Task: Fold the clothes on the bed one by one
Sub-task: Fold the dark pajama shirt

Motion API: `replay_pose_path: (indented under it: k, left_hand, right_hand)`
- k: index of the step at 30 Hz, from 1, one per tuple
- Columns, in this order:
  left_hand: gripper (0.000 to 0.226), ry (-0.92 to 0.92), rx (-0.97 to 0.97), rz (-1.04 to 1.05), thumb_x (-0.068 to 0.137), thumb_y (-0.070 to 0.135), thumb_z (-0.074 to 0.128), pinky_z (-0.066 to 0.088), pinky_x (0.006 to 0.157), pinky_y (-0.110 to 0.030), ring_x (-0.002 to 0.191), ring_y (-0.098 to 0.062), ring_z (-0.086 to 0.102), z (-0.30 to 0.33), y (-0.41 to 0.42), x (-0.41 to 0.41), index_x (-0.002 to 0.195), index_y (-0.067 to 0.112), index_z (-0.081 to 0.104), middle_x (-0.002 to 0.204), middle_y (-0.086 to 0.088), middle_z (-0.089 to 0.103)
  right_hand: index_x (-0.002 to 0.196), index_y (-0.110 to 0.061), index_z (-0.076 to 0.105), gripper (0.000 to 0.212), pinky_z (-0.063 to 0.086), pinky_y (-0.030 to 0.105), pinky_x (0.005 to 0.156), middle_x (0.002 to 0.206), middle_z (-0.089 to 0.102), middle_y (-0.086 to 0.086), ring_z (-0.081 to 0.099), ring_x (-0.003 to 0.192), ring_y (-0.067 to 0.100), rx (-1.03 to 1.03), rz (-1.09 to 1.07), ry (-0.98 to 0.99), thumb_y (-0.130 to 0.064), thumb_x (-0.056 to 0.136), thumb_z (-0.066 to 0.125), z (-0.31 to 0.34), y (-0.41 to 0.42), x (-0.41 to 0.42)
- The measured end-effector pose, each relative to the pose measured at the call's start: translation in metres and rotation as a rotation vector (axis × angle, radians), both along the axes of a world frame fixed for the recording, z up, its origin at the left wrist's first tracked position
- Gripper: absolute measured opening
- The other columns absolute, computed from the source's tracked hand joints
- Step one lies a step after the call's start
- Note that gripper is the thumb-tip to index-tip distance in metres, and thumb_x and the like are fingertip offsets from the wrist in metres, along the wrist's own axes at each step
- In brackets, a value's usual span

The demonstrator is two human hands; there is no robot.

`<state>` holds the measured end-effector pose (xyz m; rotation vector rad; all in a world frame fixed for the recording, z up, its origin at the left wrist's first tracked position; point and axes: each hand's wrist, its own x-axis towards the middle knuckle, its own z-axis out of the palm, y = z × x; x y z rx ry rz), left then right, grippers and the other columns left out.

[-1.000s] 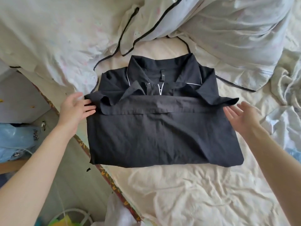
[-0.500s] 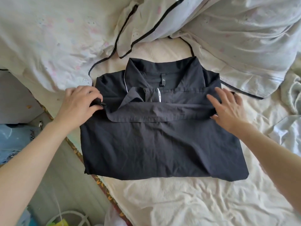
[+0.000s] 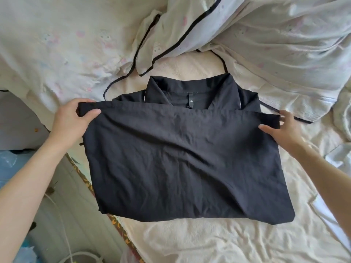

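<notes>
One black shirt (image 3: 182, 160) on the bed (image 3: 209, 242), two hands on it. Left hand (image 3: 72, 120) pinches its upper-left corner; right hand (image 3: 281, 130) pinches the upper-right.

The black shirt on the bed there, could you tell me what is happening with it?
A person is folding the black shirt on the bed. The left hand and the right hand each pinch a corner of its upper folded edge, held just below the collar. A pale quilt lies bunched behind.

Rumpled pale quilt with black piping (image 3: 247, 44) heaped above cream bedsheet (image 3: 218, 242).
</notes>
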<state>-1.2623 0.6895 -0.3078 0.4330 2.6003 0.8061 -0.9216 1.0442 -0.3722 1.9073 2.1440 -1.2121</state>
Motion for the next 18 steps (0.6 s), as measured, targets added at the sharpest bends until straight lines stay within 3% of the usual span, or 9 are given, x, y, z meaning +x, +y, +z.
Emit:
replay_pose_path:
  k: [2,5,6,7,11,16,18]
  left_hand:
    - [0.026,-0.056,0.013,0.019,0.090,0.020,0.063,0.044,0.087,-0.033,0.098,-0.019,0.055,-0.003,-0.001,-0.003,0.113,0.007,0.063,0.105,-0.003,0.061]
    - [0.019,-0.062,0.024,0.058,0.090,0.020,0.063,0.043,0.076,-0.032,0.089,-0.020,0.054,-0.003,0.000,-0.006,0.103,0.007,0.065,0.095,-0.007,0.062]
    - [0.017,-0.051,0.032,0.079,0.089,0.020,0.063,0.043,0.075,-0.032,0.088,-0.020,0.054,-0.003,0.000,-0.007,0.101,0.008,0.065,0.093,-0.008,0.062]
    - [0.017,-0.036,0.040,0.104,0.089,0.020,0.064,0.044,0.077,-0.034,0.088,-0.021,0.055,-0.002,0.001,-0.008,0.101,0.008,0.064,0.094,-0.008,0.062]
    - [0.029,0.058,0.075,0.199,0.085,0.018,0.069,0.047,0.091,-0.038,0.094,-0.019,0.056,-0.001,0.005,-0.011,0.110,0.006,0.062,0.101,-0.005,0.060]
    - [0.026,0.180,0.169,0.241,0.086,0.017,0.066,0.042,0.083,-0.024,0.092,-0.014,0.052,0.005,0.015,-0.017,0.110,0.007,0.061,0.091,0.004,0.058]
    - [0.017,0.215,0.219,0.225,0.086,0.018,0.066,0.043,0.082,-0.022,0.087,-0.012,0.053,0.004,0.020,-0.021,0.101,0.019,0.058,0.084,0.016,0.054]
  right_hand:
    - [0.137,-0.010,0.041,0.063,0.048,0.028,0.085,0.120,0.056,0.006,0.059,0.098,0.015,-0.052,-0.142,0.068,-0.019,0.083,0.072,0.000,0.001,-0.005]
    - [0.098,-0.012,0.064,0.010,0.046,0.010,0.049,0.068,0.069,-0.011,0.060,0.050,-0.005,-0.162,-0.313,0.239,-0.013,0.088,0.066,0.001,0.006,-0.009]
    - [0.088,-0.014,0.064,0.003,0.044,0.009,0.045,0.054,0.065,-0.015,0.058,0.045,-0.006,-0.200,-0.367,0.296,-0.011,0.089,0.064,0.006,0.007,-0.010]
    - [0.082,-0.017,0.064,0.009,0.044,0.010,0.044,0.048,0.062,-0.016,0.057,0.044,-0.005,-0.220,-0.414,0.350,-0.010,0.088,0.064,0.007,0.012,-0.009]
    - [0.076,-0.023,0.064,0.015,0.044,0.017,0.059,0.054,0.062,-0.016,0.056,0.064,0.003,-0.224,-0.493,0.527,-0.013,0.087,0.066,0.013,0.028,-0.009]
    - [0.078,-0.019,0.062,0.015,0.043,0.018,0.060,0.060,0.059,-0.011,0.054,0.060,0.004,-0.179,-0.502,0.738,-0.008,0.088,0.061,0.032,0.041,-0.030]
    - [0.080,-0.019,0.064,0.013,0.042,0.020,0.058,0.064,0.058,-0.008,0.052,0.060,0.005,-0.141,-0.556,0.788,-0.009,0.087,0.063,0.036,0.045,-0.038]
